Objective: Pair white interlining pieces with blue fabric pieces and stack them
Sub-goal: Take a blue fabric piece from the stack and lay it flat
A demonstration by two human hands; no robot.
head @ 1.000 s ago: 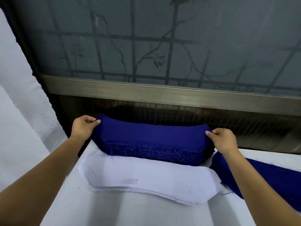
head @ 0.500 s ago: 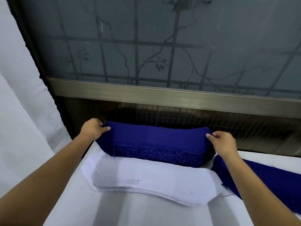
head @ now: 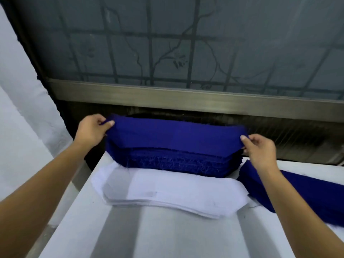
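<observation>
left hand (head: 91, 130) pinches left end of top blue fabric piece (head: 175, 135) | right hand (head: 260, 149) pinches right end | piece raised off blue stack (head: 173, 162), behind white interlining stack (head: 173, 192) | risk: frayed edges likely snag, dragging a second ply along

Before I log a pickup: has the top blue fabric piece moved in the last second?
Yes. Pinched by the left hand and right hand, the top blue fabric piece has risen off the blue fabric stack toward the metal window rail.
</observation>
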